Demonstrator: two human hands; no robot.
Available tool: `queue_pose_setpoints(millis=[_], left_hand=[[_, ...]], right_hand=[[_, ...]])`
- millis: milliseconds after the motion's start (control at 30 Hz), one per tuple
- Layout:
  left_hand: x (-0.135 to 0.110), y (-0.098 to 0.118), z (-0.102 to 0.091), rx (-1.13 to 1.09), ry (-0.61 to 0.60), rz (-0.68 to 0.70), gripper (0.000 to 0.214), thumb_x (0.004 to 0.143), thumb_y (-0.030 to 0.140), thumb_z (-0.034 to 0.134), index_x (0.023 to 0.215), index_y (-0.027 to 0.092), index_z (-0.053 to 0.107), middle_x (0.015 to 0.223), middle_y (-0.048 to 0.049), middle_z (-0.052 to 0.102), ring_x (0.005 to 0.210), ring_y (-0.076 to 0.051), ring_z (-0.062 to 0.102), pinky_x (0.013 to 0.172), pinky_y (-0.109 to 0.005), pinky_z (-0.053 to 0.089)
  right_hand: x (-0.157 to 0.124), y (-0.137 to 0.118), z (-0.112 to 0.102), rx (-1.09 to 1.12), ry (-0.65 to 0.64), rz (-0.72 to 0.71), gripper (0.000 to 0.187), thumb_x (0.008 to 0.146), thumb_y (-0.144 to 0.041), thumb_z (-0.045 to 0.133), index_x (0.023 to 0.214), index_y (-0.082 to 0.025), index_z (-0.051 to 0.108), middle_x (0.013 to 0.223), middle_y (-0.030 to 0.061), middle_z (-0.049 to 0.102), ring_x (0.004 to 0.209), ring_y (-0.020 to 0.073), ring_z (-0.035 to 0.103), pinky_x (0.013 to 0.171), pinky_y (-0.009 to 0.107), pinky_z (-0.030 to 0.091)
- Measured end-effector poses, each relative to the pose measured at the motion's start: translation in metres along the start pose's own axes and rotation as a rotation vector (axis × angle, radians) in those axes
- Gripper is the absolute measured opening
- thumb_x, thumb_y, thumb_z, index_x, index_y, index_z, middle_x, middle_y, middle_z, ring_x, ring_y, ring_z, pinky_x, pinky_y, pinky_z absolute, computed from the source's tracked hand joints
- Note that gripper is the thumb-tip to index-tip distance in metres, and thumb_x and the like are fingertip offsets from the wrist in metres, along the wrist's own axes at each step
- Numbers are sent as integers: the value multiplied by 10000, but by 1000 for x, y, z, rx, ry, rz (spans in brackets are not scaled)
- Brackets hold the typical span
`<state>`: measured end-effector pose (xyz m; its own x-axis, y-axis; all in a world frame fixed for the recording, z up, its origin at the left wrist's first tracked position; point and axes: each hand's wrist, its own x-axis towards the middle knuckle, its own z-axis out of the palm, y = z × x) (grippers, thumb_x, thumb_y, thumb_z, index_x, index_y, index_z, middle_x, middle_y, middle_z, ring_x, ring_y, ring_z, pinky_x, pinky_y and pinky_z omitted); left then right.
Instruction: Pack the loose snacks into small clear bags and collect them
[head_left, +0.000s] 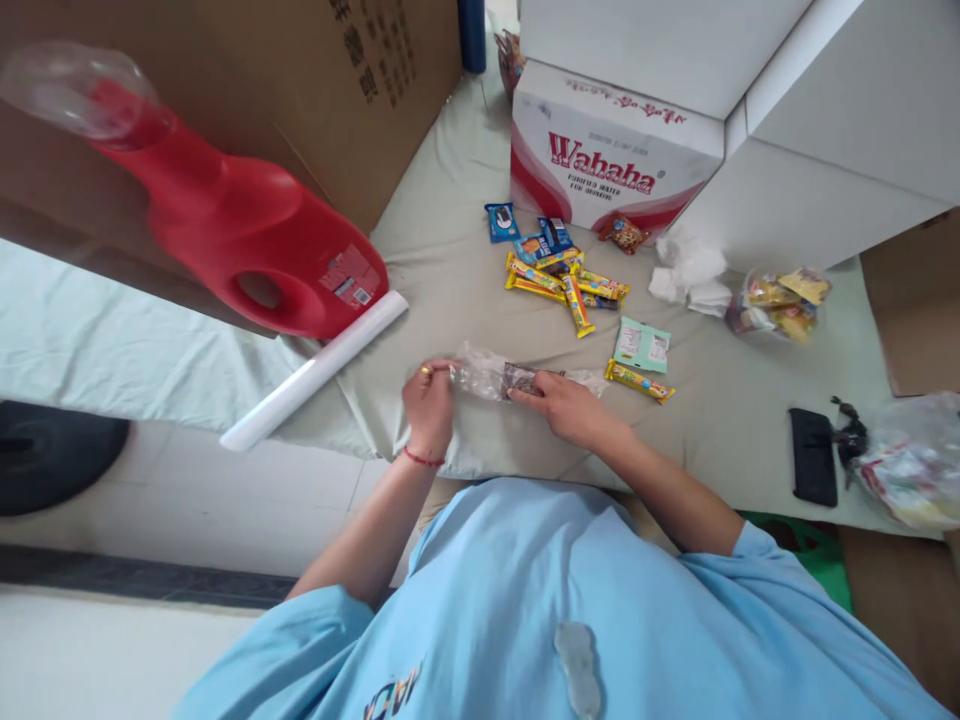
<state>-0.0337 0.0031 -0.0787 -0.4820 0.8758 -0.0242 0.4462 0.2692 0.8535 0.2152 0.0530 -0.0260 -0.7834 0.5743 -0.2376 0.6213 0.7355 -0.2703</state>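
Observation:
A crumpled clear plastic bag (480,372) lies stretched between my hands near the front edge of the cloth-covered surface. My left hand (429,402) is closed, pinching the bag's left end. Around a small dark printed packet (519,379), my right hand (568,404) has its thumb and fingers closed. That packet lies at the bag's middle; whether it is inside the plastic I cannot tell. Just right of my right hand are a yellow snack bar (640,381) and a pale green packet (642,346). Beyond the bag is a pile of yellow snack bars (576,300) with blue packets (502,222).
A red jug (262,220) and a white roll (315,370) lie left. Behind stands a Wahaha carton (607,150). To the right are white tissues (690,270), a clear tub of snacks (780,300), a black phone (813,457) and a plastic bag (915,460).

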Motion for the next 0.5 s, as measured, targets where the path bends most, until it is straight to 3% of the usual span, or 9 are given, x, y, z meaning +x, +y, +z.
queue_pose_setpoints(millis=[100,200,300,400,500], left_hand=[[17,2,1,98,130,-33,438,1077,427,372,1286,182,668,1408,-176,708,1361,-286,639,1191,-498,493],[20,8,9,311,-14,32,431,944,529,666,1207,188,699,1613,-223,543,1605,-413,376,1296,-627,326],[12,13,13,429,-141,92,347,785,423,829,1013,194,704,1673,-208,468,1658,-472,226,1304,-667,284],[3,18,6,324,-119,128,156,809,293,760,876,212,645,1521,-167,598,1528,-376,465,1254,-564,406],[-8,30,1,154,-173,112,64,851,244,669,848,230,607,1127,-75,736,1075,-242,703,1004,-411,573]], right_hand=[[1,1,2,10,16,-12,559,1080,-136,475,1578,-363,591,1271,116,653,1052,247,619,807,309,456],[1,3,5,56,50,-15,538,1082,-157,479,1569,-350,601,1254,105,656,1033,231,614,835,306,473],[-5,7,8,145,105,-33,534,1070,-162,461,1573,-282,597,1264,115,667,1069,246,615,912,346,510],[-17,13,14,237,179,-69,503,1031,-140,474,1488,-226,666,1312,135,669,1152,275,602,1008,408,523],[-25,16,22,308,233,-84,485,992,-106,500,1406,-236,719,1356,123,658,1203,276,588,1064,440,517]])
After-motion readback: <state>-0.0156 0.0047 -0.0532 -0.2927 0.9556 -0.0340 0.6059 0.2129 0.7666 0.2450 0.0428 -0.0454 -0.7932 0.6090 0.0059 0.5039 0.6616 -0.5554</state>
